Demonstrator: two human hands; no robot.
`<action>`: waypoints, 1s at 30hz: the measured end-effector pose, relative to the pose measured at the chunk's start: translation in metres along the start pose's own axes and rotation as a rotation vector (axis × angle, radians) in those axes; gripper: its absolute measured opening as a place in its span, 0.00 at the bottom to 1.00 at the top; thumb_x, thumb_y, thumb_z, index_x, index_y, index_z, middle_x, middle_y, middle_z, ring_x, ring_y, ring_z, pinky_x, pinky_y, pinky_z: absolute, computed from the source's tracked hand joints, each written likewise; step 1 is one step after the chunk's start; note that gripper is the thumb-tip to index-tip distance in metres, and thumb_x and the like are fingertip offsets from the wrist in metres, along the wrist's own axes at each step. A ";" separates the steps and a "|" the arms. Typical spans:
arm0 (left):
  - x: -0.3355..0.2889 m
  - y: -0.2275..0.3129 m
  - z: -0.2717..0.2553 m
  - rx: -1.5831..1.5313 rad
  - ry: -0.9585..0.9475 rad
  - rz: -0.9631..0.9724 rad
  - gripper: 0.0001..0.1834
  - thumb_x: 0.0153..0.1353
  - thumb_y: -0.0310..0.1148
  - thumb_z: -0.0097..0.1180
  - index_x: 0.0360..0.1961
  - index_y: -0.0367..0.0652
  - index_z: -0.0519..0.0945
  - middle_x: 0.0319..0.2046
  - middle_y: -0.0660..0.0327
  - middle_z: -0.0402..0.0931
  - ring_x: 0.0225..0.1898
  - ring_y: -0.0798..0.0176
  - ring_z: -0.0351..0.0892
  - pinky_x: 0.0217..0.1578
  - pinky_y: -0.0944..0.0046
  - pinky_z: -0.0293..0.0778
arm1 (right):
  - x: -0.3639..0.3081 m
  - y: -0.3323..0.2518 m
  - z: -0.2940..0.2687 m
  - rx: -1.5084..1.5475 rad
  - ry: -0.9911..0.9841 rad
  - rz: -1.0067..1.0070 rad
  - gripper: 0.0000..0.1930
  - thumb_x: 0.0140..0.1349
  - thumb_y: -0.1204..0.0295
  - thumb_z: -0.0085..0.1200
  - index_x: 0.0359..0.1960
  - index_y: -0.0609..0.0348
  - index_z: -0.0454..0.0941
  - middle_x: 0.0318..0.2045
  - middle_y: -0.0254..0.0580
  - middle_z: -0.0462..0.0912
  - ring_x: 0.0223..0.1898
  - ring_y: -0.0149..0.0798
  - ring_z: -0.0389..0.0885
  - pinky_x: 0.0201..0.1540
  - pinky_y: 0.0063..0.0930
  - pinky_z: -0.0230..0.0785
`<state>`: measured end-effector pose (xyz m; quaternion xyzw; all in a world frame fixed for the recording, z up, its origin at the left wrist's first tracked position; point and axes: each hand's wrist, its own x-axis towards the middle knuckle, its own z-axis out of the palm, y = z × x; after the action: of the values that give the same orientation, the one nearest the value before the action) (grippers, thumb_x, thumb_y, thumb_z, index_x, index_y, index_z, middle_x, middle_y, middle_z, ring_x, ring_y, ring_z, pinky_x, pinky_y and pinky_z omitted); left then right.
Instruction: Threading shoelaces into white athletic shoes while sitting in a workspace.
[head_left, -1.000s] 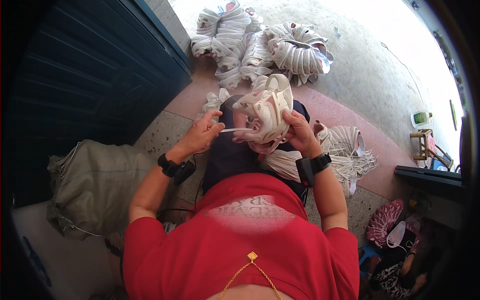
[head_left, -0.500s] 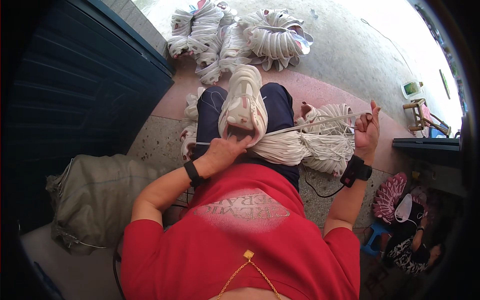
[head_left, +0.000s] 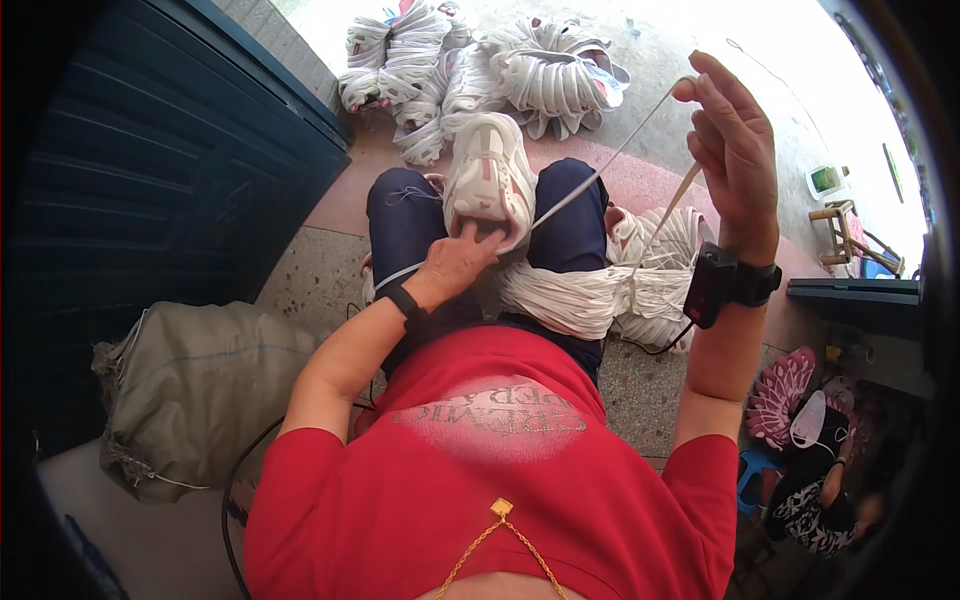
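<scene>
A cream and white shoe [head_left: 490, 165] with pink patches stands between my knees, its opening toward me. My left hand [head_left: 458, 262] grips it there, some fingers inside and hidden. From the shoe's right side a flat white shoelace [head_left: 612, 160] runs taut up to my right hand [head_left: 738, 150], which is raised beyond my right knee. The lace is pinched by the thumb and a finger, and part of it drops from the hand toward my right thigh. Across that thigh lies a thick bundle of white laces [head_left: 565, 298].
Rolled bundles of pale shoe pieces [head_left: 555, 75] lie on the floor ahead; more pieces [head_left: 655, 235] are beside my right leg. A stuffed sack [head_left: 200, 385] and dark blue panel [head_left: 170, 200] stand left. At right are a wooden stool [head_left: 840, 225] and a seated person [head_left: 825, 490].
My right hand has risen up and away, drawing the lace into a steeper line. My knees have spread apart, and the shoe is now between them. My left hand stays at the shoe's opening.
</scene>
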<state>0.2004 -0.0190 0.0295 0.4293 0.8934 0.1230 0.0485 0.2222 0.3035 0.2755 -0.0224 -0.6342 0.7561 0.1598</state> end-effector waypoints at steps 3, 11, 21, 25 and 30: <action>-0.011 -0.004 0.015 -0.085 -0.009 0.056 0.25 0.60 0.43 0.64 0.58 0.58 0.74 0.46 0.48 0.73 0.35 0.43 0.83 0.31 0.48 0.82 | 0.002 -0.015 0.014 0.012 -0.093 -0.045 0.18 0.70 0.72 0.55 0.59 0.64 0.76 0.38 0.41 0.85 0.17 0.12 0.57 0.17 0.10 0.48; -0.007 -0.005 -0.016 -0.171 -0.200 0.119 0.22 0.56 0.40 0.67 0.51 0.49 0.77 0.45 0.51 0.76 0.43 0.44 0.82 0.37 0.49 0.81 | 0.018 -0.088 0.050 0.055 -0.164 0.003 0.16 0.69 0.69 0.54 0.52 0.68 0.77 0.35 0.42 0.83 0.24 0.31 0.76 0.28 0.25 0.71; 0.068 0.003 -0.062 -0.594 0.206 0.231 0.17 0.57 0.31 0.65 0.48 0.41 0.81 0.42 0.56 0.82 0.47 0.51 0.80 0.54 0.53 0.72 | 0.031 -0.065 0.044 -0.146 -0.192 -0.081 0.19 0.71 0.74 0.51 0.61 0.67 0.73 0.40 0.42 0.83 0.22 0.20 0.65 0.24 0.14 0.60; 0.102 0.012 -0.044 -0.801 -0.351 0.275 0.13 0.67 0.31 0.56 0.50 0.38 0.80 0.37 0.56 0.83 0.45 0.55 0.81 0.49 0.58 0.74 | 0.034 -0.086 0.015 -0.103 0.132 -0.204 0.19 0.70 0.77 0.52 0.62 0.67 0.73 0.41 0.42 0.82 0.23 0.18 0.65 0.25 0.11 0.57; 0.088 -0.011 -0.141 -1.070 -0.093 0.025 0.11 0.72 0.33 0.52 0.42 0.36 0.82 0.30 0.61 0.80 0.33 0.69 0.77 0.37 0.67 0.73 | 0.040 -0.080 -0.192 -0.063 0.429 -0.212 0.17 0.68 0.81 0.53 0.59 0.66 0.74 0.37 0.37 0.81 0.22 0.17 0.61 0.24 0.11 0.52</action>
<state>0.1094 0.0178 0.1643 0.3603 0.6976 0.5427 0.2985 0.2470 0.5087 0.3218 -0.1206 -0.6077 0.6930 0.3687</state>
